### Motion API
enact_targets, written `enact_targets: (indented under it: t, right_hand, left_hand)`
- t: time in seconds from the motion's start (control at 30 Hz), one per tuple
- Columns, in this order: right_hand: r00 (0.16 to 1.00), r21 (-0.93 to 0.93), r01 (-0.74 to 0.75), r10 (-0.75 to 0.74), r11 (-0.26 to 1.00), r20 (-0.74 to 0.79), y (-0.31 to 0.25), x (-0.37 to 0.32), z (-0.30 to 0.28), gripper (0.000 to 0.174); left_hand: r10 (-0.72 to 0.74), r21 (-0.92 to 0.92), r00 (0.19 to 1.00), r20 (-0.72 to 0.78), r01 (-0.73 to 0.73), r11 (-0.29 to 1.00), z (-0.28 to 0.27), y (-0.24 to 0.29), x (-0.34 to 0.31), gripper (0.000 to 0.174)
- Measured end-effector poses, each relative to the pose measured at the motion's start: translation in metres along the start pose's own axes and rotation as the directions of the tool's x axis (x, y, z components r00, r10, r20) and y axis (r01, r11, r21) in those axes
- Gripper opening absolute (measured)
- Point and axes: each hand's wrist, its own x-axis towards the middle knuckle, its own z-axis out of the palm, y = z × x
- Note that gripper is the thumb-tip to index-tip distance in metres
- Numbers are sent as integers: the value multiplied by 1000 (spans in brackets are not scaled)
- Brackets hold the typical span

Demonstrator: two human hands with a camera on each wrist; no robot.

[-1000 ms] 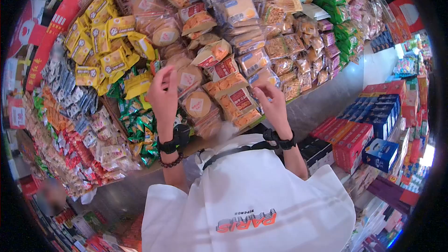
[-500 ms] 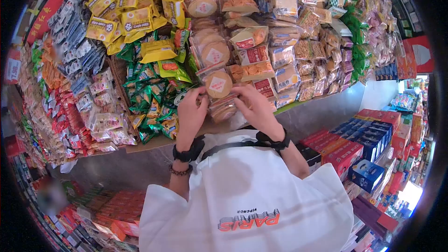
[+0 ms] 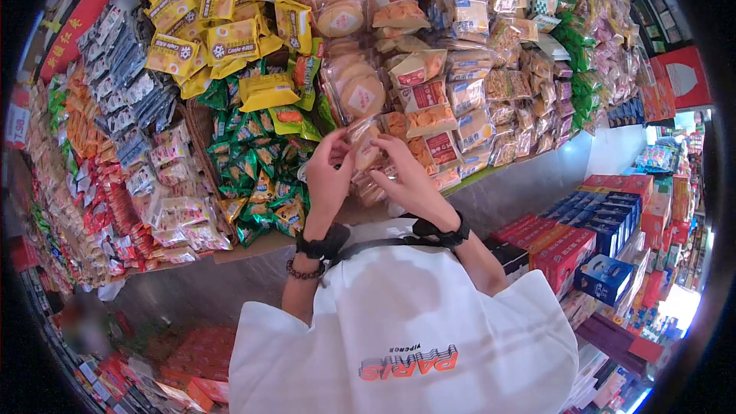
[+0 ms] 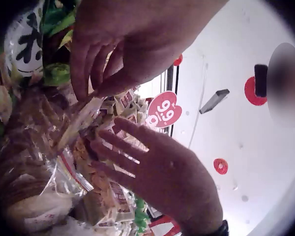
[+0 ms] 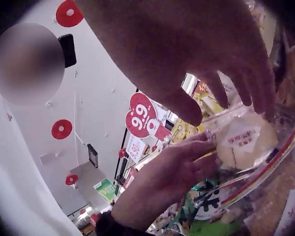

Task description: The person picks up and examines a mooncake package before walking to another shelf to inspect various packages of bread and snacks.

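Observation:
Between my hands in the head view is a clear plastic packet of round flat biscuits (image 3: 368,148), tilted up at the front of the biscuit pile. My left hand (image 3: 330,182) pinches its left edge between thumb and fingers; the left wrist view shows that left hand (image 4: 123,49) bent over the edge. At the packet's other side is my right hand (image 3: 414,181), its fingers fairly straight and spread against the wrapper. A white label shows on the biscuit (image 5: 243,140) in the right wrist view, under the right hand's fingers (image 5: 231,73).
Yellow packets (image 3: 234,38) and green-wrapped snacks (image 3: 261,157) lie left of the biscuits. Bagged orange crisps (image 3: 429,107) and wrapped cakes (image 3: 474,126) lie to the right. Red and blue boxes (image 3: 606,280) are stacked at the right. A 9.9 price sign (image 4: 164,110) hangs beyond.
Both hands came down from apart over the display to either side of the biscuit packet. Since half a second ago, the packet has tipped up between them. The head view has shifted.

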Motion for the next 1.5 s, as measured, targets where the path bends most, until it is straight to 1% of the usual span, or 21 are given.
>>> enact_targets:
  t: [0.03, 0.07, 0.17, 0.2, 0.3, 0.33, 0.43, 0.53, 0.6, 0.67, 0.7, 0.77, 0.8, 0.87, 0.97, 1.07, 1.17, 1.27, 1.37, 1.47, 1.5]
  right_hand:
    - [1000, 12, -17, 17, 1000, -12, -3, -1, -3, 51]
    - [999, 25, -33, 34, 999, -21, -5, -3, -6, 51]
    - [998, 17, -58, 59, 998, -36, -6, -7, -11, 49]
    - [997, 5, -63, 63, 998, -39, -6, -8, -12, 48]
    - [998, 19, -60, 60, 998, 12, -13, -9, -17, 48]
    - [1000, -30, 5, -5, 1000, 17, -8, -8, -14, 47]
    - [987, -146, 156, -150, 977, 51, 9, -7, -5, 45]
    - [978, -171, 195, -179, 966, 105, 9, -3, -6, 44]
    - [978, -147, 174, -154, 974, 138, 7, -2, -12, 43]
    - [980, -138, 151, -131, 979, 148, 7, -3, -18, 41]
    - [981, -132, 138, -118, 982, 153, 7, -5, -20, 40]
    - [982, -132, 123, -102, 984, 157, 8, -10, -25, 38]
    - [982, -133, 120, -98, 984, 161, 8, -13, -28, 37]
    - [981, -92, 141, -126, 986, 149, 8, -17, -34, 34]
    - [982, -27, 128, -123, 991, 142, 9, -17, -43, 32]
    - [980, -26, 112, -106, 993, 171, 9, -15, -55, 33]
    - [978, -25, 139, -133, 990, 158, 10, -14, -60, 32]
    - [978, -17, 147, -143, 989, 155, 12, -13, -62, 31]
    - [976, -24, 134, -128, 991, 175, 10, -13, -64, 30]
    - [975, -25, 132, -125, 991, 185, 11, -15, -62, 30]
    - [975, -25, 143, -136, 989, 176, 11, -17, -61, 30]
  left_hand:
    - [5, 13, 1000, 30, -5, 1000, -7, -3, 0, 43]
    - [-109, -132, 993, 50, 115, 985, -11, -4, 0, 35]
    - [-234, -238, 964, 128, 259, 936, -19, -18, 2, 39]
    - [-186, -215, 975, 125, 210, 954, -19, -21, 4, 40]
    - [-149, 26, 989, 2, 148, 989, -14, -15, 6, 41]
    - [-27, 265, 998, -60, 42, 963, -13, 1, 5, 42]
    - [281, 611, 960, 18, -233, 757, -15, 13, 18, 36]
    - [371, 463, 928, 41, -347, 816, -20, 45, 51, 25]
    - [379, 345, 925, 14, -360, 867, -23, 86, 76, 16]
    - [462, 264, 885, -67, -431, 863, -22, 132, 102, 14]
    - [449, 349, 893, -10, -418, 839, -19, 140, 120, 20]
    - [407, 511, 909, 91, -393, 764, -16, 150, 161, 31]
    - [449, 660, 884, 133, -416, 625, -14, 143, 178, 37]
    - [505, 870, 828, 242, -416, 265, -7, 114, 212, 49]
    - [498, 937, 826, 266, -342, 67, 5, 94, 236, 64]
    - [432, 961, 867, 247, -276, 5, 16, 105, 237, 64]
    - [421, 955, 861, 286, -294, -46, 22, 113, 231, 62]
    - [487, 945, 813, 320, -312, -100, 23, 112, 227, 57]
    - [492, 936, 809, 322, -349, -41, 20, 103, 232, 54]
    - [453, 929, 841, 295, -364, 72, 11, 110, 231, 54]
    - [498, 930, 828, 256, -352, 106, 6, 113, 230, 54]
